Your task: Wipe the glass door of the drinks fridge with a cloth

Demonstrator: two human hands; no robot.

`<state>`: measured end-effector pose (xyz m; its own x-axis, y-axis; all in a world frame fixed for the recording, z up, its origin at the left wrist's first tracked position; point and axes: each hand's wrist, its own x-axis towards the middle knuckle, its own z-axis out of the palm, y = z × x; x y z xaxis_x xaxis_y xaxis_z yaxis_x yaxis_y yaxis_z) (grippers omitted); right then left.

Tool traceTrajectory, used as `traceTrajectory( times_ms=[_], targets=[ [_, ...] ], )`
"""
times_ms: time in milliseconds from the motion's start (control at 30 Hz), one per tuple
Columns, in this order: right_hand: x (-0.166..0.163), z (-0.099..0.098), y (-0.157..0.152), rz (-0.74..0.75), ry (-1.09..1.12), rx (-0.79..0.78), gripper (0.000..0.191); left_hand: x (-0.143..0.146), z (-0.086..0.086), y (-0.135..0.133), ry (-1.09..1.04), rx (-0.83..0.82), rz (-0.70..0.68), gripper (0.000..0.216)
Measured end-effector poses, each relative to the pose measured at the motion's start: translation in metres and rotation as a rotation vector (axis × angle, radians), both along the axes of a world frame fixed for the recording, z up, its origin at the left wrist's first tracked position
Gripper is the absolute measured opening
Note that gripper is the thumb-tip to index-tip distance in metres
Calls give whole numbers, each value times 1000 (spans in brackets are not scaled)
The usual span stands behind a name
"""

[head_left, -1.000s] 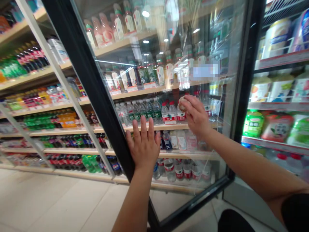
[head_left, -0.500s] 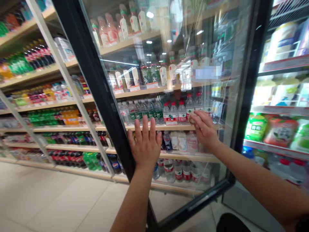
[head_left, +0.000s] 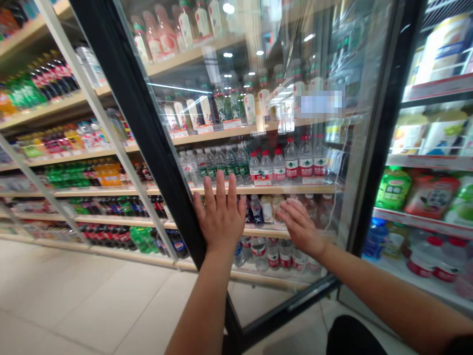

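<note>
A black-framed glass door stands open at an angle in front of me. My left hand lies flat on the lower part of its glass, fingers spread, close to the left frame bar. To the right of it, my right hand is at the glass with its fingers bent and pressed together. Something small and pale seems to be under those fingers, but I cannot make out what it is. Bottled drinks show through the pane behind both hands.
Beyond the door, wooden shelves carry rows of water bottles and soft drinks. At right is the open cooler, with shelves of bottles and pouches. Pale floor tiles lie at lower left. A dark-clothed knee shows at the bottom.
My right hand has moved down the glass, from the red-capped bottles to the shelf below. My left hand stays flat on the glass. The view has shifted slightly.
</note>
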<state>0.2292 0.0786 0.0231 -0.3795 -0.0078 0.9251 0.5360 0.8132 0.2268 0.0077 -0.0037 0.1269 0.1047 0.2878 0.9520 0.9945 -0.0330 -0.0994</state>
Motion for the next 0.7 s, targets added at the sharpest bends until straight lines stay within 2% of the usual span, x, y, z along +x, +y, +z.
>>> traceTrajectory(
  times_ms=[100, 167, 267, 333, 400, 467, 533, 600, 700],
  targets=[
    [-19, -19, -17, 65, -268, 88, 40, 0, 0, 0, -7, -7, -19, 70],
    [-30, -9, -22, 90, -343, 119, 39, -1, 0, 0, 1, 2, -10, 70],
    [-46, 22, -23, 98, -161, 70, 41, -1, -1, 1, 14, 14, 3, 70],
    [-54, 31, -24, 113, -22, 27, 44, -1, -1, 1, 10, 15, -6, 69],
    [-58, 22, -28, 124, -13, 20, 44, -2, -1, 1, 8, 20, -15, 68],
    [-58, 9, -32, 140, -151, 67, 40, -2, -2, 1, 17, 27, -14, 67],
    [-54, 7, -31, 156, -287, 110, 39, -3, -2, 2, 26, 30, -10, 67],
    [-49, 24, -26, 149, -236, 91, 44, -3, -2, 2, 27, 31, -7, 67],
    [-45, 66, -16, 127, 72, 21, 56, -3, -2, 2, 22, 32, -7, 67]
  ],
)
